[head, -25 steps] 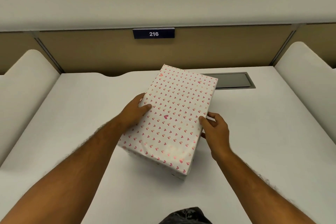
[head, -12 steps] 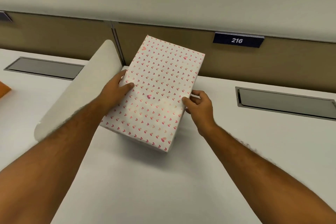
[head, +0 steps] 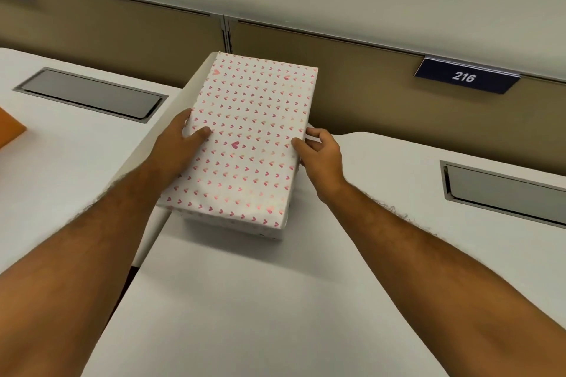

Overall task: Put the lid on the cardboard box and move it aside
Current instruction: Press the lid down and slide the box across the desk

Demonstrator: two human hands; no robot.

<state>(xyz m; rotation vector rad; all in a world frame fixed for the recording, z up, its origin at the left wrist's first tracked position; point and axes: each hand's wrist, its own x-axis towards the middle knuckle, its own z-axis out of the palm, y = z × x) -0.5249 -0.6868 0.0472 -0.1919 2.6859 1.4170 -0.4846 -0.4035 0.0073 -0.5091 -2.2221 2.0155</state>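
Head view: white cardboard box with pink heart print (head: 245, 144), lid on, sits at the white tabletop (head: 275, 300) left edge, near the back. Left hand (head: 179, 147) and right hand (head: 318, 153) clamp its long sides.

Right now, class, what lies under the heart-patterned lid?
Under the lid only a narrow strip of the box shows at the near edge. Both hands, left and right, grip the sides. The box's contents are covered.
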